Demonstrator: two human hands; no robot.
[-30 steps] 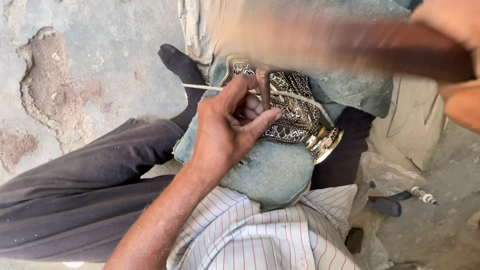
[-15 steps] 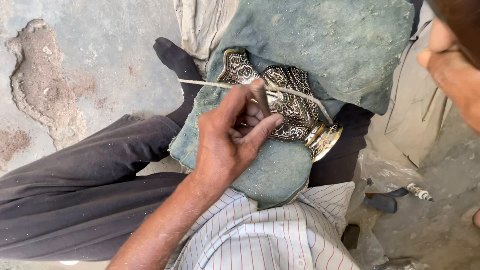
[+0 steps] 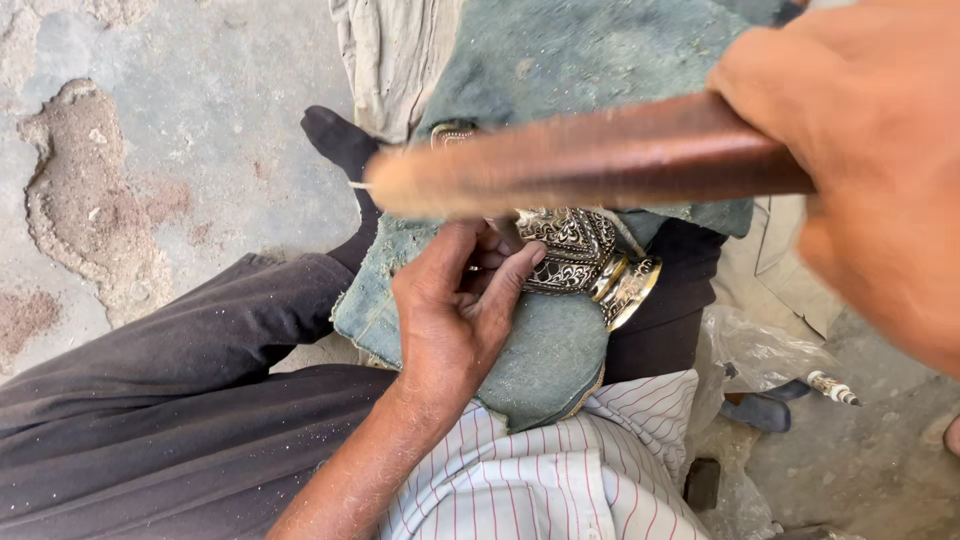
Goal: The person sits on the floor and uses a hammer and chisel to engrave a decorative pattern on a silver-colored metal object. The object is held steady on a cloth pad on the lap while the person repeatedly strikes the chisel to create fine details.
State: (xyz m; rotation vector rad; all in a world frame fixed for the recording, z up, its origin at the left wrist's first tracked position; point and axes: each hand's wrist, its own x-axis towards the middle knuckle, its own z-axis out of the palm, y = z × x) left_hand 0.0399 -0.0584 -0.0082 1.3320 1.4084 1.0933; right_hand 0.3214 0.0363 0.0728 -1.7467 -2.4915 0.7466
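The step in hand looks like chasing or fine metalwork on an ornate metal piece — a silver-toned casting with dense scrolling relief and a ribbed, brass-edged collar at its lower right end — which lies on a worn teal cloth draped over the person's lap. The left hand presses down just beside the piece, fingers curled closed around a thin pale rod, most of which is hidden; only its tip shows at the left. The right hand, close to the lens and blurred, is clenched around a smooth brown wooden handle that crosses above the work. As I judge it, the next move calls for a short, controlled stroke, with the left hand keeping the piece from sliding on the soft, dusty fabric. Below are dark trousers, a striped shirt and a rough, pitted concrete floor.
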